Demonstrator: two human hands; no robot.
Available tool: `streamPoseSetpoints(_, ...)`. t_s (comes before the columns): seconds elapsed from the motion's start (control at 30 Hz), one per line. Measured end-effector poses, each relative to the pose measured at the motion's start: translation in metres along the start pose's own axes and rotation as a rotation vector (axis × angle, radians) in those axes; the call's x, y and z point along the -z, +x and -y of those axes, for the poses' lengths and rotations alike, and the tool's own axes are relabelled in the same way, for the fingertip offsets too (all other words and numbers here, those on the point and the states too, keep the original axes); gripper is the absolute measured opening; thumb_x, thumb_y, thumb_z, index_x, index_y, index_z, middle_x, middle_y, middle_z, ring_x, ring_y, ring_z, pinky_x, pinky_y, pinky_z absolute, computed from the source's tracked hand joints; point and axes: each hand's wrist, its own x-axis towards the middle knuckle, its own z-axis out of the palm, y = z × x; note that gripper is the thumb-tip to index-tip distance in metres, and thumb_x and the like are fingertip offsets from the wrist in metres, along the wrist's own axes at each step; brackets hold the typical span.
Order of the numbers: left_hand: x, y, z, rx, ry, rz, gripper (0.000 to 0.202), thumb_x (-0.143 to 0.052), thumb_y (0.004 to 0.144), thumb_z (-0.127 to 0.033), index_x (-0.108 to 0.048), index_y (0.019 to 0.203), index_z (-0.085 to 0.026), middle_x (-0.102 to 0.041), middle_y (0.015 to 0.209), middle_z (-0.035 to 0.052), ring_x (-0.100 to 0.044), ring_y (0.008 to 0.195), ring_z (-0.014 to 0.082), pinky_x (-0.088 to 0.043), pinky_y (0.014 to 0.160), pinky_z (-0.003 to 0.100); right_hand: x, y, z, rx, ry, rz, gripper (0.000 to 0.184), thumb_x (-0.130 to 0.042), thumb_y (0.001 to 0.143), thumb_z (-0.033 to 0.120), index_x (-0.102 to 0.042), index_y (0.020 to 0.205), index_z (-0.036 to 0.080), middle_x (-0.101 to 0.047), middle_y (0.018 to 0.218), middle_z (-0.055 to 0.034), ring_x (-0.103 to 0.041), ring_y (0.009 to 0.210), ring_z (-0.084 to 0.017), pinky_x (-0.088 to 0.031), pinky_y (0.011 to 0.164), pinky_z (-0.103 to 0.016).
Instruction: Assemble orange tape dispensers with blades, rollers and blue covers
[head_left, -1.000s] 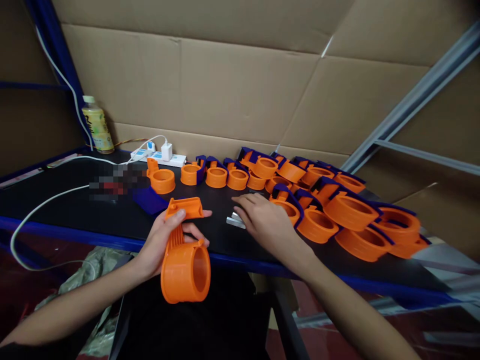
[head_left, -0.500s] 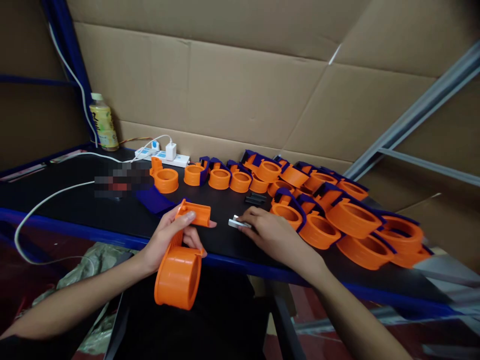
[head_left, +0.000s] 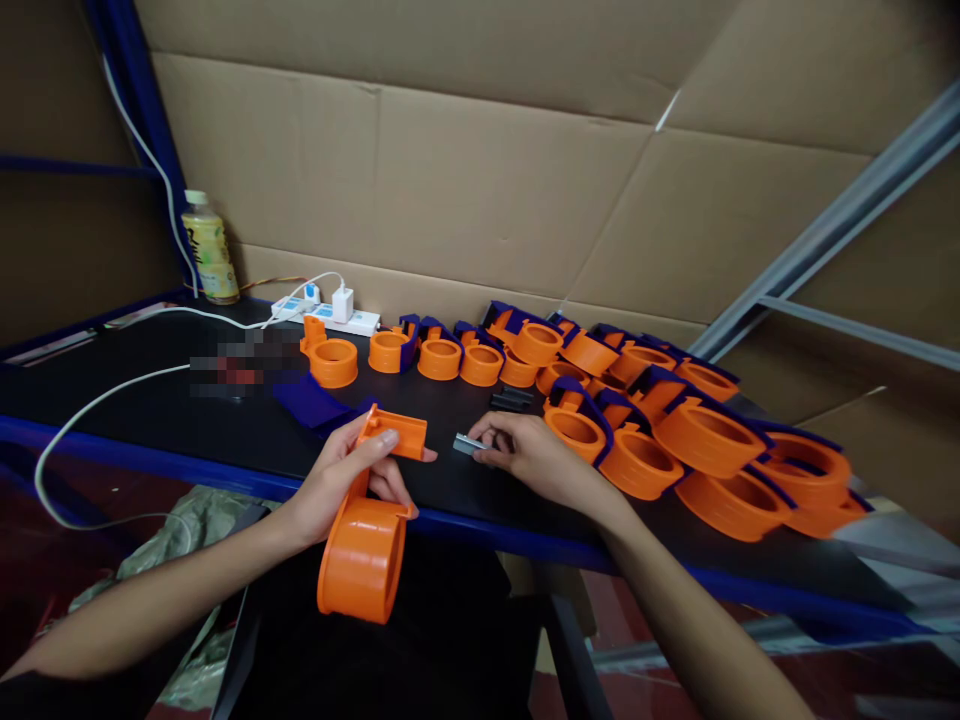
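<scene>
My left hand is closed round an orange plastic part, a wide ring with a flat handle, held at the table's front edge. My right hand pinches a small silver metal piece just above the black tabletop, a little right of the orange part. A blue plastic piece lies on the table just behind my left hand. Small black strips lie behind my right hand.
Several orange rings with blue pieces crowd the right half of the table, and a row of them runs along the back. A white power strip, a cable and a drink bottle sit at the back left. Cardboard walls stand behind.
My right hand has drawn its fingers together on the silver metal piece and lifted it a little. My left hand has tilted the orange part slightly.
</scene>
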Motion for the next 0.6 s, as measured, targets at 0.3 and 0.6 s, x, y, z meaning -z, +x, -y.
streamPoseSetpoints(0.3,-0.001,0.003,-0.001,0.026,0.049,-0.032,0.034,-0.065,0.090,-0.043,-0.057,0.104,-0.013,-0.079,0.092,0.0170,-0.074,0.056,0.0206,-0.055,0.048,0.023,0.016,0.000,0.016,0.007,0.182,-0.139,0.019,-0.068,0.084,0.037,-0.069,0.087,0.018,-0.057,0.067,0.0026,-0.047,0.056,-0.010,-0.038,0.051,-0.022)
streamPoseSetpoints(0.6,-0.001,0.005,0.001,0.041,0.176,0.015,0.043,-0.068,0.087,-0.045,-0.058,0.116,-0.015,-0.072,0.121,0.0200,-0.077,0.064,0.0215,-0.059,0.052,0.025,-0.003,-0.014,0.065,0.322,-0.008,-0.324,0.015,-0.060,0.095,0.028,-0.075,0.098,0.027,-0.071,0.088,-0.0034,-0.064,0.075,-0.015,-0.051,0.064,-0.027)
